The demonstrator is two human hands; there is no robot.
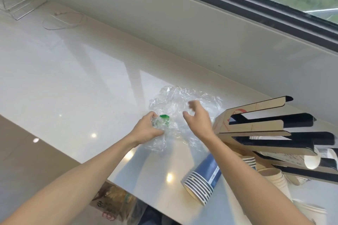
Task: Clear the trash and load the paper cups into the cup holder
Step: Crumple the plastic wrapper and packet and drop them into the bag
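Note:
A crumpled clear plastic wrapper [175, 102] with a green label [164, 117] lies on the white counter [73, 82]. My left hand [148, 129] is closed on the wrapper's near left part by the green label. My right hand [198, 117] hovers over the wrapper's right side, fingers apart and blurred. A stack of blue paper cups [203, 179] lies on its side near the counter's front edge. The cardboard cup holder [256, 126] with long slots lies at the right. White and beige paper cups [274, 177] sit under it.
A wire rack [18, 0] and a white cable [62, 20] are at the far left of the counter. A window wall [201, 29] runs behind. A bag [115, 202] sits below the counter's front edge.

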